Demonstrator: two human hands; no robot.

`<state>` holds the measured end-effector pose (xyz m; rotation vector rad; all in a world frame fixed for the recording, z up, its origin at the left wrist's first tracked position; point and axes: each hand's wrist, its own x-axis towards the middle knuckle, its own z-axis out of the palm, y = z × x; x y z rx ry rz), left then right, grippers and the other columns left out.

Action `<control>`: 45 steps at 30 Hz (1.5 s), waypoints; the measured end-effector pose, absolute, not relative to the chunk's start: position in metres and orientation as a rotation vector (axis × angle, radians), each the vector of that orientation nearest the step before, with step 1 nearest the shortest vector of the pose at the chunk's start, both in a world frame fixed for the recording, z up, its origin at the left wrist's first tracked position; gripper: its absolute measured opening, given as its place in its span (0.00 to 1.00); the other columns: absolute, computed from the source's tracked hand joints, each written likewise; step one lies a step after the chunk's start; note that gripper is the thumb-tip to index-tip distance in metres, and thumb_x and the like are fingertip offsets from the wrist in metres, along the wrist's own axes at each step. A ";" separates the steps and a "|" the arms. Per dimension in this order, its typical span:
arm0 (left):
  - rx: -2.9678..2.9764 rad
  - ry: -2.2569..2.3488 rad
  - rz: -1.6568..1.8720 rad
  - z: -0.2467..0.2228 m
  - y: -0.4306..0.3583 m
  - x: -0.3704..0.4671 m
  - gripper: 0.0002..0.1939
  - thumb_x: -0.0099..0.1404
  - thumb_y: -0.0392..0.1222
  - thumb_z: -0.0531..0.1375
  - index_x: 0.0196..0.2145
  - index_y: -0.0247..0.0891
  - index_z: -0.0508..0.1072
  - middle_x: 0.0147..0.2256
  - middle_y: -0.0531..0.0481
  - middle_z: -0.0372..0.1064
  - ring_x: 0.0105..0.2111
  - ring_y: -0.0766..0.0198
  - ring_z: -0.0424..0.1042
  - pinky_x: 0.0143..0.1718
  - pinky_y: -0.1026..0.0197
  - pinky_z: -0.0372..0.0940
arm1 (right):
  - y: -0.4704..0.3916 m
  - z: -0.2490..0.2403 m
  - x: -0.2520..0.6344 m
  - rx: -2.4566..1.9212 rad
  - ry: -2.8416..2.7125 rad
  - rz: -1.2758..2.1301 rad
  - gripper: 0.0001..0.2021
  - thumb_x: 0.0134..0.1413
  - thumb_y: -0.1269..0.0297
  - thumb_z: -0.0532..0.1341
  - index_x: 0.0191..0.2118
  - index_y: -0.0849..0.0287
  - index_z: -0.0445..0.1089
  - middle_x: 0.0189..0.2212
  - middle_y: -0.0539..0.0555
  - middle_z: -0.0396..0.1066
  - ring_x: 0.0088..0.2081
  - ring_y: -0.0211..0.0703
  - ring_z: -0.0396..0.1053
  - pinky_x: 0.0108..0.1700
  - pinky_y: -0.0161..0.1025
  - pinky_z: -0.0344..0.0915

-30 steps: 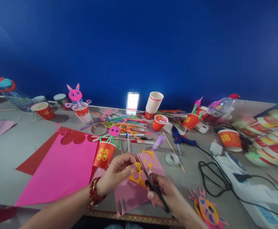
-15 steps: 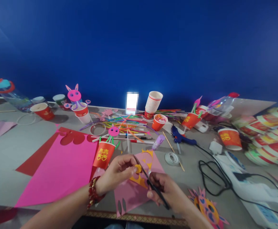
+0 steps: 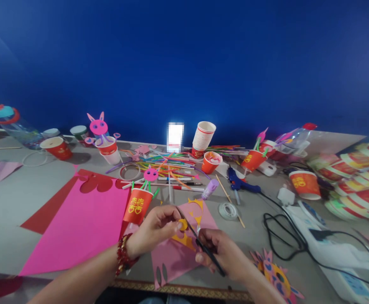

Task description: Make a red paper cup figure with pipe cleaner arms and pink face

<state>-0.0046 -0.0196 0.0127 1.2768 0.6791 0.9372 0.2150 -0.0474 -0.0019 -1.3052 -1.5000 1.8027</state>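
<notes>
Scissors [image 3: 208, 253] have shifted slightly, partly blocking yellow paper [image 3: 185, 242].

Scissors [image 3: 210, 254] above paper sheet [image 3: 175, 264], cup [image 3: 138, 207] left, tape roll [image 3: 228, 217] right, straws [image 3: 180, 159] behind, power strip [image 3: 339, 274] far right

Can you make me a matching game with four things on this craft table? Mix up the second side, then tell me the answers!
Things:
1. scissors
2. glue gun
3. bright pink sheet
4. small yellow cutout

Matches:
A. dark blue
B. held in the left hand
C. held in the right hand
D. lying partly over a red sheet

Right pairs: 1-C, 2-A, 3-D, 4-B
</notes>
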 end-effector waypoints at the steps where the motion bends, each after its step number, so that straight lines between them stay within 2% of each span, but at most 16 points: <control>1: 1.280 0.682 0.934 0.012 -0.019 -0.005 0.16 0.63 0.51 0.65 0.28 0.35 0.71 0.30 0.47 0.70 0.32 0.62 0.69 0.35 0.62 0.62 | -0.047 -0.001 0.215 -1.316 -1.517 1.795 0.28 0.38 0.45 0.71 0.23 0.53 0.51 0.15 0.39 0.53 0.15 0.29 0.51 0.18 0.30 0.45; 7: 1.309 0.684 0.921 0.010 -0.018 -0.006 0.16 0.64 0.51 0.64 0.29 0.34 0.71 0.31 0.47 0.70 0.32 0.63 0.69 0.35 0.62 0.62 | -0.042 -0.004 0.220 -1.348 -1.600 1.790 0.26 0.39 0.49 0.72 0.23 0.54 0.52 0.15 0.38 0.51 0.16 0.29 0.51 0.18 0.29 0.45; 13: 1.322 0.673 0.912 0.009 -0.018 -0.007 0.15 0.66 0.50 0.63 0.29 0.34 0.72 0.31 0.47 0.71 0.32 0.63 0.69 0.35 0.62 0.62 | -0.040 -0.004 0.223 -1.356 -1.666 1.736 0.28 0.39 0.46 0.71 0.22 0.54 0.52 0.16 0.39 0.48 0.18 0.30 0.47 0.20 0.31 0.43; 16: 1.317 0.662 0.918 0.008 -0.017 -0.007 0.15 0.65 0.49 0.63 0.29 0.34 0.72 0.31 0.47 0.71 0.32 0.64 0.69 0.35 0.63 0.62 | -0.038 -0.004 0.224 -1.335 -1.735 1.665 0.28 0.39 0.44 0.71 0.22 0.54 0.51 0.16 0.39 0.48 0.20 0.31 0.45 0.21 0.32 0.41; 20: 1.306 0.662 0.917 0.008 -0.017 -0.007 0.15 0.65 0.49 0.64 0.29 0.34 0.73 0.30 0.48 0.71 0.31 0.65 0.68 0.34 0.65 0.62 | -0.037 -0.011 0.227 -1.368 -1.829 1.508 0.28 0.40 0.48 0.71 0.20 0.55 0.51 0.16 0.40 0.48 0.21 0.32 0.45 0.22 0.32 0.42; 27: 1.215 0.678 0.920 0.013 -0.017 -0.007 0.15 0.63 0.50 0.66 0.29 0.34 0.73 0.30 0.48 0.71 0.31 0.64 0.70 0.34 0.64 0.64 | -0.037 -0.012 0.232 -1.475 -1.687 1.613 0.25 0.43 0.46 0.68 0.23 0.53 0.51 0.16 0.40 0.52 0.17 0.32 0.54 0.19 0.31 0.51; 29: 1.189 0.681 0.919 0.014 -0.017 -0.007 0.15 0.63 0.50 0.66 0.29 0.34 0.73 0.29 0.48 0.70 0.30 0.65 0.70 0.35 0.64 0.64 | -0.037 -0.007 0.235 -1.505 -1.797 1.470 0.24 0.46 0.47 0.67 0.23 0.54 0.52 0.17 0.41 0.53 0.19 0.34 0.56 0.21 0.31 0.52; 32: 1.109 0.706 0.932 0.012 -0.017 -0.005 0.14 0.63 0.49 0.66 0.30 0.33 0.74 0.28 0.49 0.71 0.29 0.66 0.69 0.34 0.65 0.64 | -0.037 -0.001 0.241 -1.610 -2.042 1.048 0.20 0.51 0.51 0.65 0.24 0.54 0.55 0.18 0.43 0.56 0.22 0.36 0.57 0.24 0.32 0.50; 35: 0.998 0.724 0.924 0.009 -0.017 -0.003 0.14 0.62 0.48 0.67 0.29 0.33 0.74 0.27 0.49 0.72 0.28 0.67 0.70 0.33 0.66 0.64 | -0.041 -0.001 0.246 -1.713 -2.160 0.643 0.14 0.54 0.53 0.63 0.28 0.55 0.62 0.20 0.47 0.65 0.24 0.40 0.64 0.26 0.34 0.53; 38: 0.903 0.713 0.891 0.006 -0.018 -0.001 0.13 0.61 0.46 0.67 0.29 0.33 0.74 0.26 0.48 0.73 0.26 0.68 0.70 0.30 0.67 0.63 | -0.045 -0.005 0.250 -1.744 -2.198 0.436 0.08 0.55 0.56 0.62 0.34 0.54 0.68 0.27 0.51 0.74 0.29 0.46 0.72 0.29 0.35 0.59; 40: 0.849 0.712 0.873 0.005 -0.018 0.000 0.12 0.61 0.45 0.67 0.28 0.34 0.72 0.26 0.48 0.73 0.26 0.67 0.70 0.26 0.68 0.61 | -0.047 -0.006 0.250 -1.751 -2.239 0.358 0.04 0.54 0.61 0.62 0.35 0.53 0.69 0.31 0.52 0.77 0.33 0.47 0.75 0.32 0.36 0.62; 45: 0.779 0.681 0.856 0.004 -0.019 0.002 0.11 0.62 0.42 0.66 0.28 0.34 0.71 0.27 0.47 0.73 0.26 0.67 0.71 0.29 0.67 0.63 | -0.046 -0.003 0.248 -1.809 -2.342 0.229 0.12 0.47 0.71 0.64 0.40 0.55 0.72 0.37 0.53 0.79 0.39 0.50 0.76 0.37 0.37 0.66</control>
